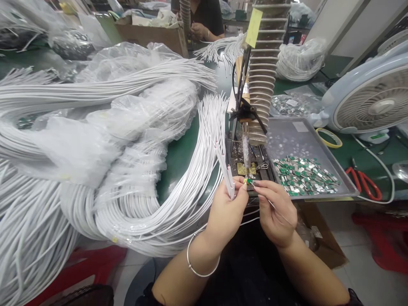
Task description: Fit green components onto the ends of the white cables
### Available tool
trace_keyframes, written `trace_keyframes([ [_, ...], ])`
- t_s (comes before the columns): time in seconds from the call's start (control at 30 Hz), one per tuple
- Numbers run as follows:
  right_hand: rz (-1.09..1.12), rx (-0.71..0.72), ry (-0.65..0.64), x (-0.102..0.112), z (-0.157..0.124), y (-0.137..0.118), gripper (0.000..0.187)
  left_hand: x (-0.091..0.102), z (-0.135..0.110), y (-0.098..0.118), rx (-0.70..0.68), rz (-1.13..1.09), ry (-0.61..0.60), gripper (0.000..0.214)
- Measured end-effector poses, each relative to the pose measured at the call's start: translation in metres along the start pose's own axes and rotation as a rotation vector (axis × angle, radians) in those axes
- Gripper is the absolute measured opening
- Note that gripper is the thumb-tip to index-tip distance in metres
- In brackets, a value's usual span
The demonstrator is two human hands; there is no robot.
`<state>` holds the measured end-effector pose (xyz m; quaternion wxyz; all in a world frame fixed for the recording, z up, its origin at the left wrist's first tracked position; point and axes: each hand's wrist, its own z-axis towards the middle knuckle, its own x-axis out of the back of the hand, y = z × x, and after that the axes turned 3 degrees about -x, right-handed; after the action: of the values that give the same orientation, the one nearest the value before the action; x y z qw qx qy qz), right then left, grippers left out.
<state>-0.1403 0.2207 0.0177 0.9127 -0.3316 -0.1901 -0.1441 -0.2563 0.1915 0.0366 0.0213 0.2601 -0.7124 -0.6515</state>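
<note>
My left hand (228, 208) is closed around a few short white cable ends (228, 180), which stick up between thumb and fingers. At its fingertips sits a small green circuit board (249, 181), beneath the tip of an upright soldering iron (245, 148). My right hand (276, 210) is closed in a pinch on a thin silvery wire (276, 207) that runs back across the palm. Its fingertips meet the board's right side; which hand bears the board is hard to tell. A large bundle of white cables (181, 212) curves in from the left.
To the right, a metal tray (338, 159) holds many green-and-silver connectors (306, 174). Beyond it are red-handled scissors (365, 182), a tape roll (329, 138) and a fan (376, 97). A ribbed duct (261, 72) hangs beside the iron. Another person (204, 21) sits across the table.
</note>
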Motion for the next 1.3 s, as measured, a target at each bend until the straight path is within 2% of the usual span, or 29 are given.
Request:
trace_keyframes([
  [0.23, -0.015, 0.017, 0.017, -0.001, 0.004, -0.001, 0.028, -0.002, 0.001, 0.004, -0.011, 0.023, -0.026, 0.007],
  [0.93, 0.009, 0.063, 0.033, -0.003, 0.009, -0.002, 0.028, -0.005, 0.000, 0.014, -0.030, 0.106, 0.006, 0.006],
  [1.3, 0.013, 0.056, 0.021, -0.002, 0.006, -0.001, 0.027, -0.003, 0.000, 0.007, -0.026, 0.062, -0.015, 0.003],
])
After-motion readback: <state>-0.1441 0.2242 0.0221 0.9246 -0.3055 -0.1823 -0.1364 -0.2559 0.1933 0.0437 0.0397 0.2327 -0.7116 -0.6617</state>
